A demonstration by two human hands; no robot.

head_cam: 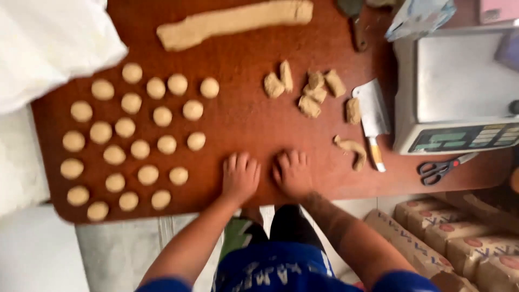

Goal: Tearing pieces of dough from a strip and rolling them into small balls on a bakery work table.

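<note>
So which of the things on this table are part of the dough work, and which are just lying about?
In use:
left hand and right hand, palms down on the table
rolled dough balls
cut dough pieces
long dough log
cleaver
weighing scale

Lying about:
scissors
white cloth
paper sacks on the floor

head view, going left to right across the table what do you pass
white cloth → rows of round dough balls → left hand → right hand → cut dough chunks → cleaver → scissors → weighing scale
</note>
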